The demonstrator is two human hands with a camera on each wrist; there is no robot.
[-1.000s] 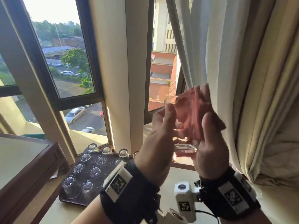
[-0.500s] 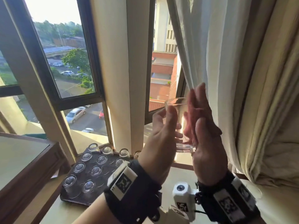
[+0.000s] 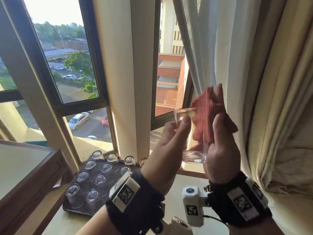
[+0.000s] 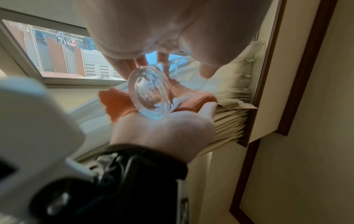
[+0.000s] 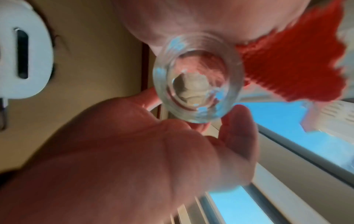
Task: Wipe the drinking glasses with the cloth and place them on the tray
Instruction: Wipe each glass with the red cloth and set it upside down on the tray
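Back in sight after half a second hidden behind the right hand: red cloth (image 3: 213,114), now bunched high against the right side of the glass (image 3: 194,143) and spilling past its rim. Raised at chest height in front of the window (image 3: 72,70), well above the sill, glass upright with thick base down.

Left hand (image 3: 166,146) curled round the glass on its left side, thumb up near the rim, fingers wrapped behind. Right hand (image 3: 220,150) flat against the opposite wall, fingers straight and pointing up, pressing the cloth to the glass, thumb lying over the fabric. From the left wrist, base (image 4: 148,97) resting at the heel of the right palm (image 4: 168,128), orange-red cloth (image 4: 118,104) spread beneath it. From the right wrist, same base (image 5: 198,78) seen end-on, cloth (image 5: 298,63) to its right, left hand (image 5: 153,151) below.

Down at lower left, dark tray (image 3: 81,203) on the sill, carrying rows of upturned glasses (image 3: 100,178). Pale curtain (image 3: 254,82) hanging close behind the right hand.
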